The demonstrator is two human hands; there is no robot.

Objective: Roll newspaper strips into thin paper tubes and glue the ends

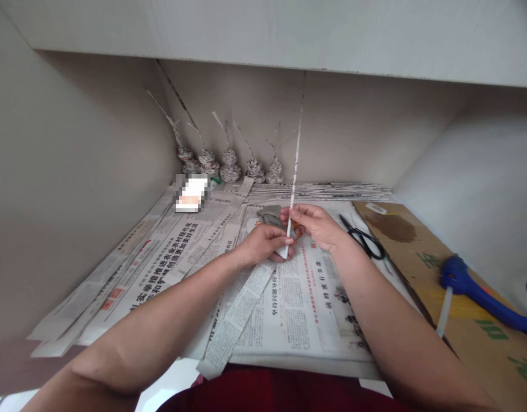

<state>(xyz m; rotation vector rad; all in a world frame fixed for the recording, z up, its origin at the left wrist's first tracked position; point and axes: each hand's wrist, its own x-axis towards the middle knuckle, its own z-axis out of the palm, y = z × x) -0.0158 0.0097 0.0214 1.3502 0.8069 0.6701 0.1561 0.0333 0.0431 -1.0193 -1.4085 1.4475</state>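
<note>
While your left hand (258, 243) clamps the tube (296, 163) low (right hand (318, 224) pinching higher), apparently rolling, you next need even tension.

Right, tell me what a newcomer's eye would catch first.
Probably the thin paper stick, held nearly upright by the left hand and right hand at the centre. Next, the blue glue gun lying on the cardboard at the right, then five gourd-shaped paper pieces near the back wall, left of centre.
</note>
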